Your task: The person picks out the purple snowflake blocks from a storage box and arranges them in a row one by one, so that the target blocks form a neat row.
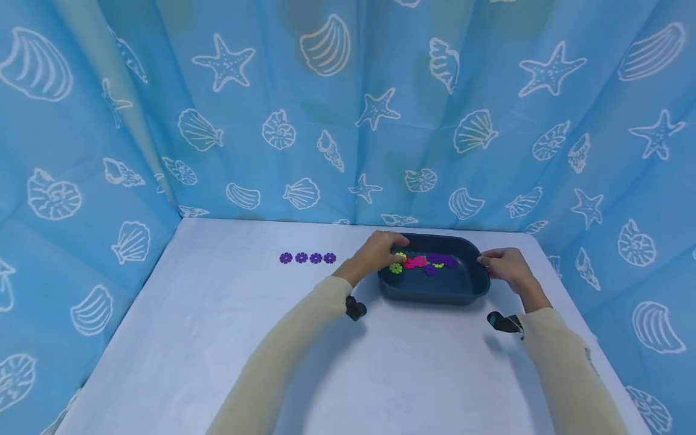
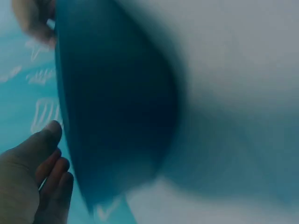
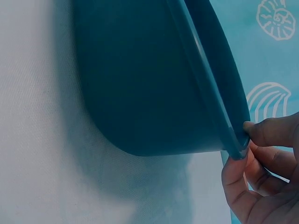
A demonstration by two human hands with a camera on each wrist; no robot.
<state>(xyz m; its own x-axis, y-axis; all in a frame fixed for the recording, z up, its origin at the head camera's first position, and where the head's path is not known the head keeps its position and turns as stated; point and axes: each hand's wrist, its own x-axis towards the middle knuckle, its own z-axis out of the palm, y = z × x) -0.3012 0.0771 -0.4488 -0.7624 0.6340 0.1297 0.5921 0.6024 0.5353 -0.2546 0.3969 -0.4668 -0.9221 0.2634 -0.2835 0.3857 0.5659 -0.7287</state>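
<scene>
While the right hand (image 1: 505,266) pinches the right rim of the dark blue plastic tub (image 1: 435,290), apparently to steady it, the left hand (image 1: 377,254) reaches over the tub's left edge among purple, pink and green flower-shaped discs (image 1: 421,261); its grip is unclear. Four purple discs (image 1: 307,258) sit in a row left of the tub on the white tabletop (image 1: 217,338), likely sorted by colour.

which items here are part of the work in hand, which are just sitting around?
In use: dark tray; coloured flower discs inside it; left hand reaching among them; right hand pinching the tray rim.

Lying about: four purple discs in a row on the table; seashell curtain.
</scene>
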